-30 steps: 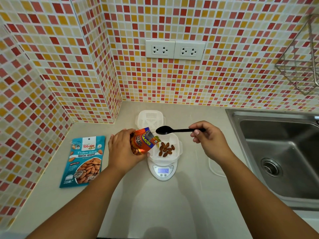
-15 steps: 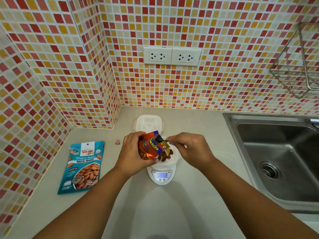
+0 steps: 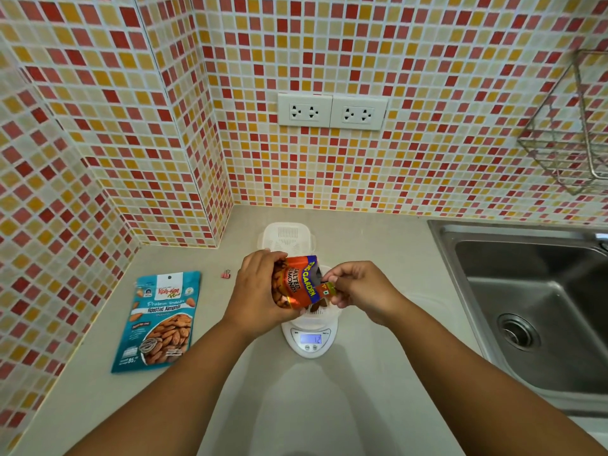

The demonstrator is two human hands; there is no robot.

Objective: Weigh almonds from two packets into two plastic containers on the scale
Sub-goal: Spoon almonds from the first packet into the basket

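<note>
My left hand [image 3: 255,291] grips an orange salted-almond packet [image 3: 297,283], tilted over a white plastic container [image 3: 324,315] that sits on a small white digital scale [image 3: 311,342]. A few almonds show in the container under the packet. My right hand [image 3: 357,291] is curled at the packet's open mouth, holding a black spoon that is almost wholly hidden inside the packet. A second white container [image 3: 286,236] stands behind the scale near the wall. A teal roasted-almond packet [image 3: 159,320] lies flat on the counter to the left.
A steel sink [image 3: 533,311] is sunk into the counter at the right. A wire rack [image 3: 572,133] hangs on the tiled wall above it. A small pink clip [image 3: 225,274] lies beside the teal packet. Tiled walls close the counter at the left and back.
My right hand has brought the black spoon from above the container leftward into the mouth of the orange packet. My left hand keeps holding the packet over the scale.
</note>
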